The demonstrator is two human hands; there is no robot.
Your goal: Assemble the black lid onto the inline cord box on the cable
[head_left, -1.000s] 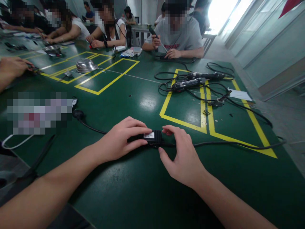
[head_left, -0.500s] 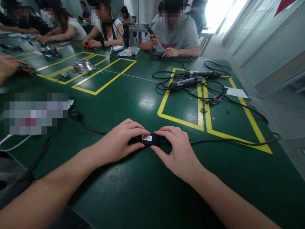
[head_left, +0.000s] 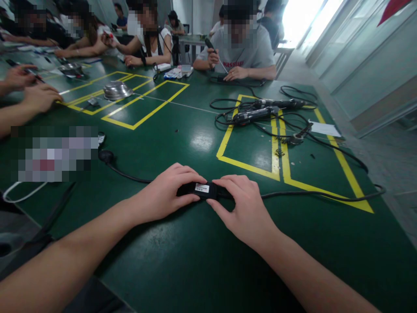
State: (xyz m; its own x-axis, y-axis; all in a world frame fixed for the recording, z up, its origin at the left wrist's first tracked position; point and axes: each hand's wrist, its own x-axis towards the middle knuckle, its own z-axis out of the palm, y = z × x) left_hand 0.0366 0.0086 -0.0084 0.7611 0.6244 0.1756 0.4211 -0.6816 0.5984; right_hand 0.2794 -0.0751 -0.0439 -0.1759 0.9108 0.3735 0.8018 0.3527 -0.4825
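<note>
Just above the green table, or resting on it, is a small black in-line box with a white printed label, fitted on a black cord. Thumb and fingers of my left hand are closed around its left part. My right hand pinches its right end, where the cord joins. Between the two hands the label faces up. Leftward the cord runs to a black plug; the right-hand cord loops near the table's right edge. My palms hide part of the cord.
Two black electric screwdrivers with tangled cables lie inside yellow tape outlines at right. A metal bowl-shaped part sits farther left. A co-worker's hands are at the left; another person works opposite with a screwdriver.
My hands and the black box hold nearly the same pose. The view has shifted slightly. At left, a co-worker's hands have come farther into view.
</note>
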